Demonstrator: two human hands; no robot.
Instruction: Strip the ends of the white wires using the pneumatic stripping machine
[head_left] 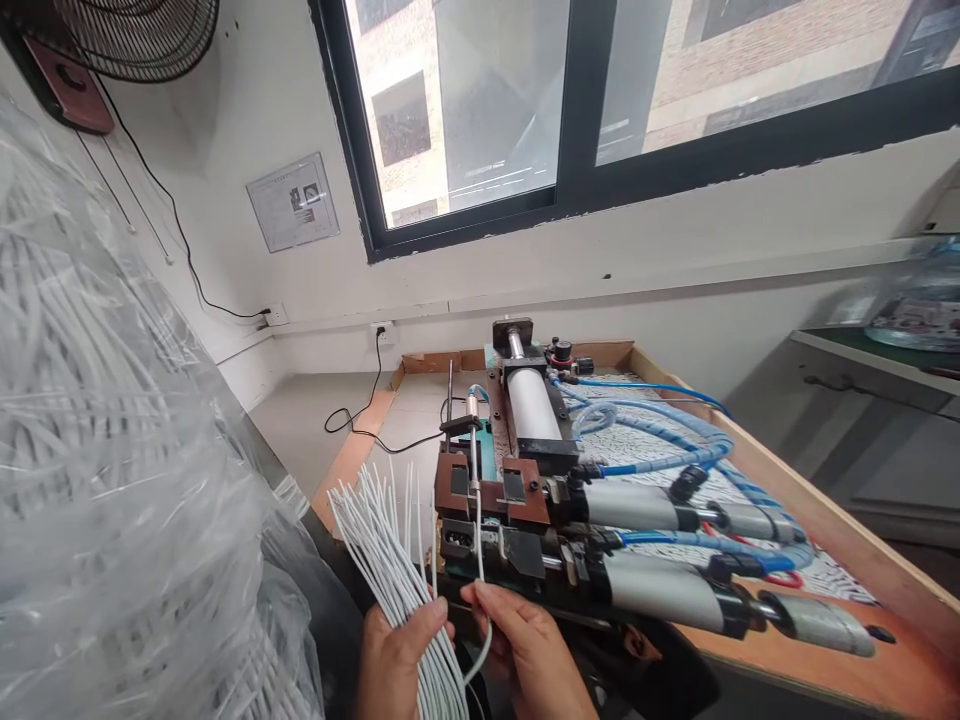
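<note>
My left hand [405, 655] is closed round a bundle of thin white cables [390, 560], whose ends fan out toward the upper left. Just to its right, my right hand [529, 645] pinches a single white cable [480, 545] between thumb and fingers. That cable runs up into the slot between the brown jaw blocks of a pneumatic machine [457, 490], and its lower part loops down beside the bundle. Both hands are in front of the machine's near edge. The cable's far end is hidden in the machine.
Silver air cylinders [637, 505] and blue hoses [675, 460] extend to the right of the machine. A wooden-edged table [862, 570] holds it. Plastic-wrapped cables [135, 480] are piled high on the left. A wall fan [135, 35] hangs upper left, and a black cord [367, 430] lies behind.
</note>
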